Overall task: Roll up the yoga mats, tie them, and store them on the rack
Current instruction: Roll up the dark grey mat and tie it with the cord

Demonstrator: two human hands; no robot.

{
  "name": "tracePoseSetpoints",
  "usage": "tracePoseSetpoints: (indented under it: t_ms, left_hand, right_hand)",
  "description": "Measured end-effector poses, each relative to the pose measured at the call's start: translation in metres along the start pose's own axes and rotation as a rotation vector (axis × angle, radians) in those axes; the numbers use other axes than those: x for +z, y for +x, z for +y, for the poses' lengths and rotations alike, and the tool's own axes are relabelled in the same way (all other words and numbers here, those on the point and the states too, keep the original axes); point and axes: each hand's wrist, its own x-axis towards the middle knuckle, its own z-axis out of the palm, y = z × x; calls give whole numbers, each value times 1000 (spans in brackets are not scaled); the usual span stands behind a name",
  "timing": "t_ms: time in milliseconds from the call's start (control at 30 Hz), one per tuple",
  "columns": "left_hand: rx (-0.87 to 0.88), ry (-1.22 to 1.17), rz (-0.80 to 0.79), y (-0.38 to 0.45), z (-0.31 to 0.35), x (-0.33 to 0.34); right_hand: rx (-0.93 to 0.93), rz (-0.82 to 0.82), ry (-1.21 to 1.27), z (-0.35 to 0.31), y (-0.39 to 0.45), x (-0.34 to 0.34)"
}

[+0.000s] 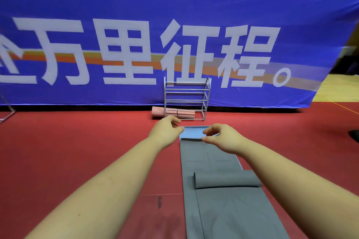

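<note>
A grey yoga mat [211, 163] lies lengthwise on the red floor, running away from me. Its far end is turned over and shows a light blue underside [191, 132]. My left hand [167, 128] has curled fingers on the far left corner of that blue flap. My right hand [223, 137] pinches the flap's right side between thumb and fingers. Halfway along, the mat is bunched into a loose grey fold [227, 179]. A rolled pink mat [174, 113] lies on the bottom shelf of the metal rack [186, 93] just beyond.
A large blue banner [174, 44] with white characters stands behind the rack. The red floor [77, 151] stretches out on both sides of the mat. A dark object [354, 135] sits at the right edge and a metal frame [7, 112] at the far left.
</note>
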Motion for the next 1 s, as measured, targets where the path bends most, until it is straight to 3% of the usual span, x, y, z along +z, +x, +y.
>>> tracePoseSetpoints:
  t_ms: [400,567,1000]
  left_hand:
    - [-121,32,206,41,92,88]
    - [-125,32,221,36,124,111]
    - [5,109,138,-81,75,44]
  right_hand:
    - [-153,-126,37,77,63,-98]
    - [-159,-129,50,95,55,-127]
    - [-94,12,81,50,-67,-70]
